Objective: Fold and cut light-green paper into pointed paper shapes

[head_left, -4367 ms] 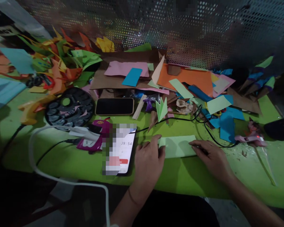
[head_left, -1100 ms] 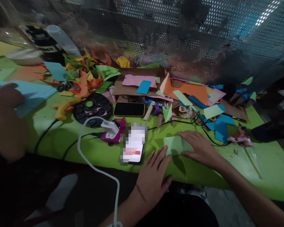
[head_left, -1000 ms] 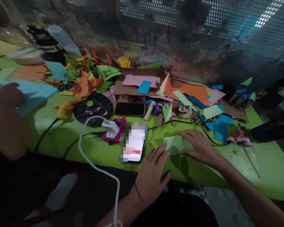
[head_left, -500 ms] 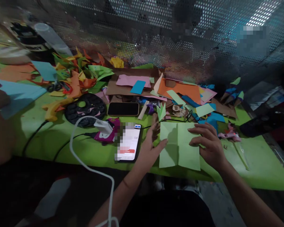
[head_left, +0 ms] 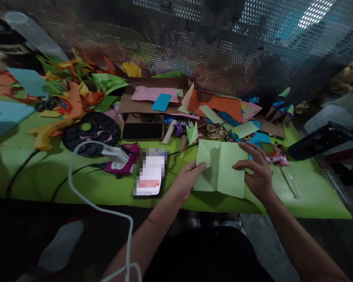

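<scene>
Holding the left edge of a creased, pale green sheet (head_left: 231, 180), the left hand (head_left: 191, 178) has its thumb on top and its other fingers tucked out of view underneath. The right hand (head_left: 257, 170) touches the right side of the sheet with its fingers spread apart; whether they pinch it, I cannot tell. The sheet is rectangular and matte, with a fold down its middle, and lies between the hands above the front of the glossy green surface (head_left: 106, 190).

To the left, a round black palette (head_left: 69, 135) has shallow wells around its rim; a green disc (head_left: 86, 126) and torn pink scraps (head_left: 104, 136) lie in it. Near it, a magenta power block (head_left: 132, 158) bears a white plug (head_left: 116, 154). At the back left, a translucent cylinder (head_left: 32, 33) leans beside a dark bottle (head_left: 6, 43); their contents cannot be made out. A black tumbler (head_left: 320, 141) lies tilted at the right.

Behind the sheet stands a pleated, pointed green fold (head_left: 192, 133). Flat brown card (head_left: 126, 102) carries a wavy pink strip (head_left: 147, 94) and a smooth blue rectangle (head_left: 161, 102). A crumpled yellow piece (head_left: 131, 69) sits near the perforated screen (head_left: 170, 39).
</scene>
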### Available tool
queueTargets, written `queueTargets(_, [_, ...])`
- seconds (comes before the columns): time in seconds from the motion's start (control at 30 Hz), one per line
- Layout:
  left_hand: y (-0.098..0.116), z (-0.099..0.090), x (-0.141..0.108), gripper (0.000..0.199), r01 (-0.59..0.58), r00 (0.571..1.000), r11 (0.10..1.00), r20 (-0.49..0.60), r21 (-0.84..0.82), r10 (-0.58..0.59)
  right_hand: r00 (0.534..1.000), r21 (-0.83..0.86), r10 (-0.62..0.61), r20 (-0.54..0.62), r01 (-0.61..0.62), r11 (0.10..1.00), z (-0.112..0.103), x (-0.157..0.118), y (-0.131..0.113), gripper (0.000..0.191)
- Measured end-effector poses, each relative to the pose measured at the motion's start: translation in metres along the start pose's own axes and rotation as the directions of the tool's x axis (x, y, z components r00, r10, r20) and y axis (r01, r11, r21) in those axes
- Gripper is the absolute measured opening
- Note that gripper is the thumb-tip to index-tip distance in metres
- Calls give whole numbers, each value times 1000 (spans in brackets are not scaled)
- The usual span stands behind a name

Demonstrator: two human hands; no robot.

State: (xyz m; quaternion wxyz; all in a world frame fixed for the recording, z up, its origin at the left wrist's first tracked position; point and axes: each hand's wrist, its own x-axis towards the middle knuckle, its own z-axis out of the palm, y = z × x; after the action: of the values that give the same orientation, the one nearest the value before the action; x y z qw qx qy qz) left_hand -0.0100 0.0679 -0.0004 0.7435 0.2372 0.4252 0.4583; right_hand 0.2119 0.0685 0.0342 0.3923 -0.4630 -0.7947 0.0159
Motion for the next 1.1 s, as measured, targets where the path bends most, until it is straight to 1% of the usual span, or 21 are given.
queueTargets(0.07, [-4, 1, 4, 36, -28, 999, 999, -41, -20, 27, 996, 39, 89, 6, -89, 995, 0, -3, 2, 33])
queueTargets(0.1, [-6, 1, 6, 37, -50, 997, 999, -53, -20, 49, 989, 78, 148, 5, -148, 986, 0, -4, 3, 40])
queueTargets(0.17, [-11, 2, 8, 39, -102, 993, 995, -62, -22, 101, 967, 199, 255, 23, -254, 947, 4, -9, 4, 53])
queueTargets(0.2, [-13, 3, 9, 40, -124, 990, 992, -66, -24, 123, 957, 272, 286, 55, -290, 918, 6, -12, 4, 57])
queueTargets(0.3, [-16, 7, 9, 41, -170, 982, 985, -92, -30, 167, 935, 433, 289, 204, -351, 830, 17, -21, 0, 63])
queueTargets(0.33, [-17, 9, 8, 41, -179, 979, 983, -102, -26, 176, 924, 451, 292, 246, -376, 810, 21, -24, -3, 68])
queueTargets(0.4, [-17, 12, 6, 42, -186, 977, 982, -107, -17, 183, 888, 436, 358, 288, -454, 777, 28, -27, -8, 74])
queueTargets(0.43, [-18, 13, 6, 41, -185, 978, 983, -104, -17, 182, 864, 420, 414, 286, -501, 757, 30, -28, -10, 70])
queueTargets(0.5, [-16, 12, 5, 40, -179, 980, 984, -96, -20, 176, 809, 404, 528, 258, -587, 702, 31, -26, -11, 53])
queueTargets(0.57, [-10, 9, 4, 41, -165, 983, 986, -79, -8, 164, 766, 413, 598, 236, -636, 652, 28, -21, -8, 40])
queueTargets(0.67, [9, 1, 3, 47, -191, 979, 979, -64, 70, 195, 738, 424, 619, 268, -668, 612, 16, -13, -1, 37])
queueTargets(0.73, [24, -5, 3, 50, -253, 963, 958, -59, 136, 263, 716, 449, 616, 330, -693, 565, 8, -9, 1, 38])
queueTargets(0.83, [39, -10, 6, 51, -274, 956, 927, -30, 256, 291, 676, 483, 605, 421, -731, 482, 0, -4, 1, 37])
queueTargets(0.87, [41, -11, 7, 50, -272, 957, 916, -17, 295, 290, 673, 482, 597, 437, -735, 476, -2, -3, 1, 37])
queueTargets(0.97, [37, -12, 13, 49, -242, 964, 898, -12, 368, 265, 690, 460, 569, 448, -723, 515, -5, -1, 2, 34])
queueTargets(1.03, [31, -11, 18, 44, -230, 969, 903, 3, 363, 246, 701, 457, 562, 438, -712, 532, -7, 0, 4, 31])
queueTargets(1.1, [26, -10, 22, 37, -245, 968, 914, 31, 324, 248, 700, 484, 572, 428, -712, 509, -8, 0, 8, 29])
